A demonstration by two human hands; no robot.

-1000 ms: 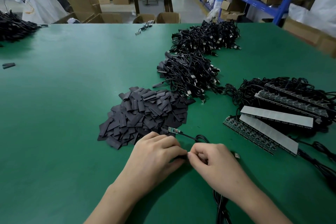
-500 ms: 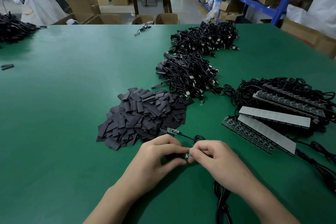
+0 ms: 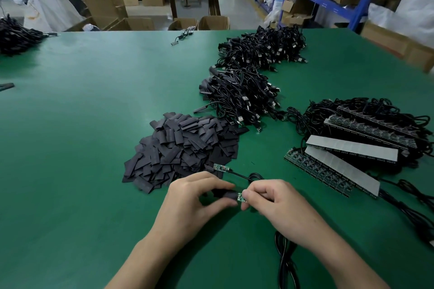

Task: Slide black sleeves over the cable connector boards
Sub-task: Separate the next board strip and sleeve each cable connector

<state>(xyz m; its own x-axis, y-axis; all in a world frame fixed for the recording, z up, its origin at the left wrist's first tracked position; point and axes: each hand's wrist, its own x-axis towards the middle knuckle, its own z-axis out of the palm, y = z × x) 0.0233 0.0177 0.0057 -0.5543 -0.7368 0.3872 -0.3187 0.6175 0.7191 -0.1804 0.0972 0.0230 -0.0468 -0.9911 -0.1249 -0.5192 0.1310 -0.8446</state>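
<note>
My left hand (image 3: 195, 197) pinches a black sleeve (image 3: 224, 193) between thumb and fingers. My right hand (image 3: 274, 202) pinches a small green connector board (image 3: 240, 197) whose left end sits in the mouth of the sleeve. The board's black cable (image 3: 285, 263) runs under my right wrist toward me. A second bare green board (image 3: 220, 168) on a thin black cable lies just beyond my hands. A heap of loose black sleeves (image 3: 185, 148) lies on the green table (image 3: 82, 148) ahead and to the left.
Two piles of black USB cables (image 3: 242, 96) stretch toward the far edge. Rows of LED boards (image 3: 347, 155) with tangled cables lie at the right. Another cable heap (image 3: 14, 35) sits at the far left. Cardboard boxes and blue shelving stand beyond the table.
My hands have lifted and turned slightly; the green board is now exposed between my fingertips, with the black sleeve at its left end.
</note>
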